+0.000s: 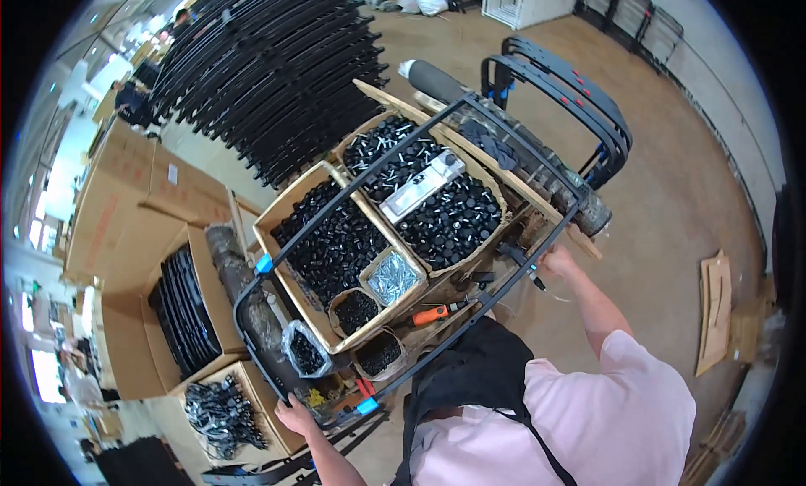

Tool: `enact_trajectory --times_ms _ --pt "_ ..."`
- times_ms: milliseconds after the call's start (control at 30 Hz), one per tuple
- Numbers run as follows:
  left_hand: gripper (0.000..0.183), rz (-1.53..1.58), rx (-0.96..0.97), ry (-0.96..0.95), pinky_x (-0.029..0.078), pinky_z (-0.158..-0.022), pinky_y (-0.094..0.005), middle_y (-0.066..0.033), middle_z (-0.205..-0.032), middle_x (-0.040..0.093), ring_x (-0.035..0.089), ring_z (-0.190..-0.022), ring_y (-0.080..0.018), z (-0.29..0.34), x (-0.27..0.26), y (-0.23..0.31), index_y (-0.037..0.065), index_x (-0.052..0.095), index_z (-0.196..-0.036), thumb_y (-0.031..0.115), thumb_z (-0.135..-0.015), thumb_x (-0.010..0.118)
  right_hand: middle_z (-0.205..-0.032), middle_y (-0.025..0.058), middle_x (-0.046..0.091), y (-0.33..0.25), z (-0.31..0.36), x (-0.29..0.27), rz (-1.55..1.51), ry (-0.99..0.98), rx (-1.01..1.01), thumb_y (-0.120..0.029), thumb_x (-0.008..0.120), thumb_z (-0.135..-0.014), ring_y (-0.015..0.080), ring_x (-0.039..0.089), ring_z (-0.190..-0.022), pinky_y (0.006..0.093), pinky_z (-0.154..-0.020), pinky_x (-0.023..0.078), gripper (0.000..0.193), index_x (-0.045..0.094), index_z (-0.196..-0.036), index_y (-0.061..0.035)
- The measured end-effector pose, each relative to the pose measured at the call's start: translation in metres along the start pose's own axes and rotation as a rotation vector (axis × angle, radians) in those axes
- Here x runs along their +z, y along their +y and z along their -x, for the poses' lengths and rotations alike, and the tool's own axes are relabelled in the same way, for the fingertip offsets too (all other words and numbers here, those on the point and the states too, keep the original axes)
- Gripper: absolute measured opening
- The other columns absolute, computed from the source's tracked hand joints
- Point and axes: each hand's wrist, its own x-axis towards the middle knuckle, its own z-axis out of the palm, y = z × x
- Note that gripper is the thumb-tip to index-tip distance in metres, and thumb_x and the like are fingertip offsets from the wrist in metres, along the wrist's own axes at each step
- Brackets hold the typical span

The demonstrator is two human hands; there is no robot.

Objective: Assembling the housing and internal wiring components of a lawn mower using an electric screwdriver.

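A black tubular metal frame [357, 182], roughly rectangular with rounded corners and blue clips, lies tilted across the workbench and the bins. My left hand [294, 415] grips its near left side, fingers closed on the tube. My right hand [554, 262] is closed at the frame's near right side; its fingers are partly hidden. Beneath the frame, a large cardboard-edged bin [267, 222] holds small black plastic parts. Two small boxes inside it contain silver screws [392, 278] and black screws [354, 311]. Near my right hand is a black tool [511, 253] with a thin cable.
A second bin [502, 202] of black-headed bolts carries a pale box [422, 186]. An orange-handled tool [430, 316] lies on the near side. Stacked black frames [269, 66] stand behind. Cartons [126, 201] and cables [222, 415] sit left; more frames [579, 100] stand right.
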Motion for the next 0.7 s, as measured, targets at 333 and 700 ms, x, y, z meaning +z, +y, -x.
enact_trajectory --times_ms 333,700 --pt "0.045 0.305 0.152 0.057 0.052 -0.104 -0.045 -0.0244 -0.125 0.069 0.066 -0.119 -0.0389 0.0 -0.031 0.114 -0.008 0.063 -0.136 0.018 -0.099 0.068 -0.126 0.0224 0.067 0.04 -0.107 0.065 1.082 0.463 -0.254 -0.041 0.079 -0.082 0.0344 0.068 -0.121 0.0411 -0.098 0.059 0.065 0.062 -0.127 0.0031" --pt "0.03 0.92 0.5 -0.741 0.057 -0.093 -0.0301 -0.0124 -0.114 0.075 0.072 -0.103 -0.0177 0.133 0.005 0.454 -0.006 0.069 -0.128 0.015 -0.107 0.061 -0.096 0.0235 0.073 -0.004 0.082 -0.022 0.841 0.479 -0.472 -0.022 0.062 -0.085 0.04 0.073 -0.099 0.0507 -0.086 0.058 0.034 0.065 -0.11 0.0001"
